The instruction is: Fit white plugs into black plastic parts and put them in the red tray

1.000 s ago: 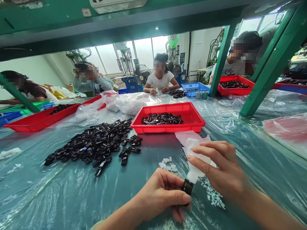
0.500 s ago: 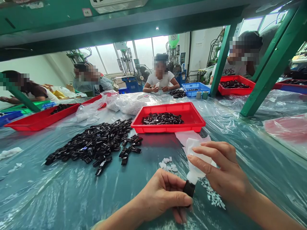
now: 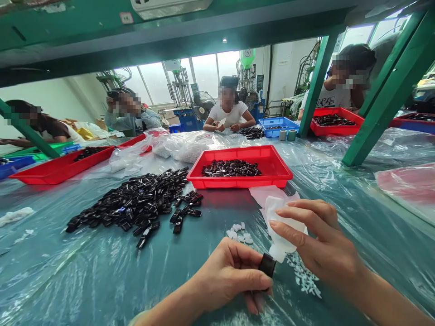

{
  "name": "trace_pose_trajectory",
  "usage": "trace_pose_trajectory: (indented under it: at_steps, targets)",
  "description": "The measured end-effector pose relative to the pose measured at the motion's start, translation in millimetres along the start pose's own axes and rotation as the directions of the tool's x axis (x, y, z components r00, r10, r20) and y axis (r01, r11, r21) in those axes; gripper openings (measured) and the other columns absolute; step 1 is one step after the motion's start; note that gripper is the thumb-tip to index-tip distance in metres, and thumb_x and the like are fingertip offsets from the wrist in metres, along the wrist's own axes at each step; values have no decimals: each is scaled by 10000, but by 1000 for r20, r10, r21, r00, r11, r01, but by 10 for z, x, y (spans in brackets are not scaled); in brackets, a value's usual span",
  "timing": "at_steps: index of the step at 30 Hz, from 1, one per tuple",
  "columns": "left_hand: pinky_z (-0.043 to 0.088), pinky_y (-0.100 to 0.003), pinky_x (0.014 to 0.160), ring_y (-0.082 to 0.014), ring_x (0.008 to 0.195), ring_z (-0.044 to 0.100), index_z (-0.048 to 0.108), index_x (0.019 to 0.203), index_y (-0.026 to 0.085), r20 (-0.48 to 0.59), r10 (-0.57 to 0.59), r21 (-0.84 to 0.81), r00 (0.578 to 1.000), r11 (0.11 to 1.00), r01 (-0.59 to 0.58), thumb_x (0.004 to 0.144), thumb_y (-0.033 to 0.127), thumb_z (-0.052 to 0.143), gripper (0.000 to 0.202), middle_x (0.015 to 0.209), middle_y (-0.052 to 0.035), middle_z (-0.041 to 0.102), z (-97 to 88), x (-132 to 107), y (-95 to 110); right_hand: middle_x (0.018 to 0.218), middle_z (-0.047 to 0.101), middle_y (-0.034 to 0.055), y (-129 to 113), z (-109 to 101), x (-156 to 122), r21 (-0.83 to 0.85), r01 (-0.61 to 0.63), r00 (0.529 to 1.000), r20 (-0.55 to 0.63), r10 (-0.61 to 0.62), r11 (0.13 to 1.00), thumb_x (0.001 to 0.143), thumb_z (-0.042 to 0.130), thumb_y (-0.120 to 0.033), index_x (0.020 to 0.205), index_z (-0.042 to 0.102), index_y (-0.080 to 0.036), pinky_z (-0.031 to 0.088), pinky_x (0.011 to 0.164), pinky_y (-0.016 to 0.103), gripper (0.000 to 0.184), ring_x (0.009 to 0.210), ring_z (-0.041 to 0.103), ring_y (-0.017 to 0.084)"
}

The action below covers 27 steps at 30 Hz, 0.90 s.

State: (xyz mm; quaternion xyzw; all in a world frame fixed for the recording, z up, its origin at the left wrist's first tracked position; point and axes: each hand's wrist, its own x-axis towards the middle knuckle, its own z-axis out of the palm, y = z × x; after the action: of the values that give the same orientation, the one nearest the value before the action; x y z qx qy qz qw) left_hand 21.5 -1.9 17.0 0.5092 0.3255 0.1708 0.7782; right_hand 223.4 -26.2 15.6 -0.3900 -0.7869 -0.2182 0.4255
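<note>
Between the thumb and fingers of my left hand (image 3: pixel 234 271) is a small black plastic part (image 3: pixel 267 265), low in front of me. My right hand (image 3: pixel 321 240) pinches a white, thin-looking piece (image 3: pixel 283 226); whether it is paper, cloth or soft plastic I cannot tell. Its narrow lower end is at the upper edge of the black part, and I cannot tell if they touch. Small white chips (image 3: pixel 239 233) lie just beyond my left hand. More white scraps (image 3: pixel 304 276) are spread on the table below my right hand.
A large pile of black parts (image 3: pixel 132 199) lies to the left. Behind stands a red tray (image 3: pixel 239 182) holding more of them. Green posts (image 3: pixel 384 95) rise at the right under an overhead shelf (image 3: pixel 204 31). Several people sit around the plastic-covered table (image 3: pixel 102 280).
The white piece has shifted slightly right and down at its lower end, along with my right hand. The black part has tilted a little in my left hand.
</note>
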Motion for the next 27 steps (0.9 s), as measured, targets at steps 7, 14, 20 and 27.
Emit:
trace_pose_trajectory:
  at_steps: [7,14,20,27]
  targets:
    - [470,-135,385,-78,397,569,691,635,75,6,6,-19,1000,1000,-5,644,213,715,140,477,-15,594,22,-3,11,1014,630,74,6,-1,1,-6,16,1000,12,-16,1000,858,493,-77,989,629,-208,375,836,443,230,1030,506,256]
    - [475,-137,393,-79,409,576,702,670,65,14,7,-16,1000,1000,-7,643,219,725,157,482,-20,599,14,20,-17,979,643,74,-45,16,25,-24,-12,1000,-28,12,1000,840,510,-51,965,633,-200,380,812,432,231,998,516,248]
    - [477,-142,392,-83,408,579,697,649,69,-13,13,-8,1000,1000,-13,629,208,730,144,478,-19,597,43,13,3,983,632,85,-52,24,27,19,-26,999,-27,26,999,821,520,-23,987,627,-188,401,819,427,257,1015,500,251]
    - [475,-147,394,-87,417,582,700,660,71,-29,25,1,999,1000,-25,630,224,739,160,508,-33,612,12,11,-13,1024,612,65,-10,9,14,38,-22,1000,1,22,999,818,504,5,1012,608,-222,420,825,419,316,1042,485,245]
